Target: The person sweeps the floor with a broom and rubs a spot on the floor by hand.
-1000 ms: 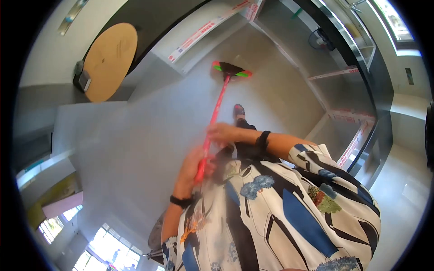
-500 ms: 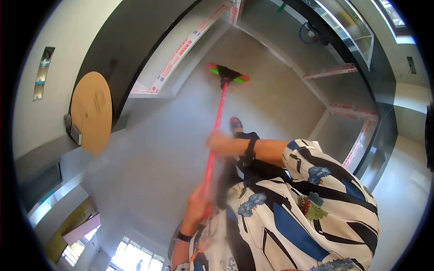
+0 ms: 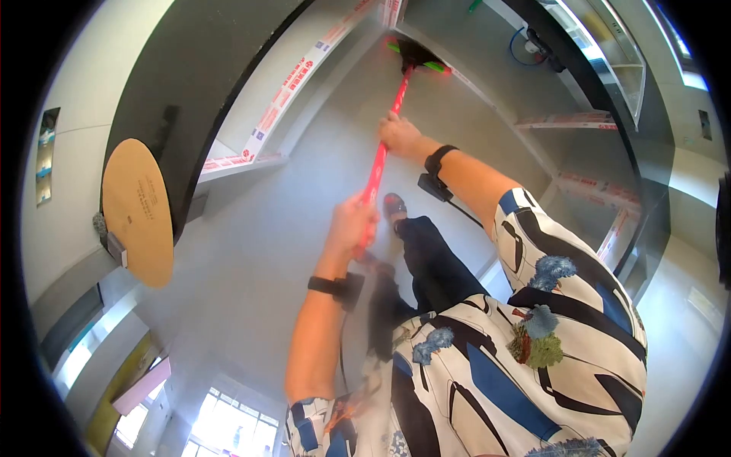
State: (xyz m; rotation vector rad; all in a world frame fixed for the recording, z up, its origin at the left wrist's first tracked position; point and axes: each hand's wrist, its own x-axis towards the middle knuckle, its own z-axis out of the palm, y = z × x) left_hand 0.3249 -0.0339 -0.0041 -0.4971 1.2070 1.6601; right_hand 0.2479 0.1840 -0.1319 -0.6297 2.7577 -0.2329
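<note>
A broom (image 3: 375,177) with a pink-red handle slants up across the view. Its dark head (image 3: 416,57), with green and red ends, lies on the floor beside the base of the cabinet frame. My left hand (image 3: 352,225) is wrapped round the lower end of the handle. Higher up the handle, closer to the broom head, my right hand (image 3: 400,135) is closed round it. Both wrists wear black bands.
Cabinet frames with red-printed white tape (image 3: 285,95) stand at the upper left and right. A round tan board (image 3: 138,213) is on the dark counter at left. My shoe (image 3: 394,206) is on the grey floor (image 3: 244,266). A coiled blue cord (image 3: 525,47) lies upper right.
Both arms have stretched forward, and the broom head has moved away from me to the cabinet base. Both hands keep hold of the handle. The view has shifted, with the round board lower left.
</note>
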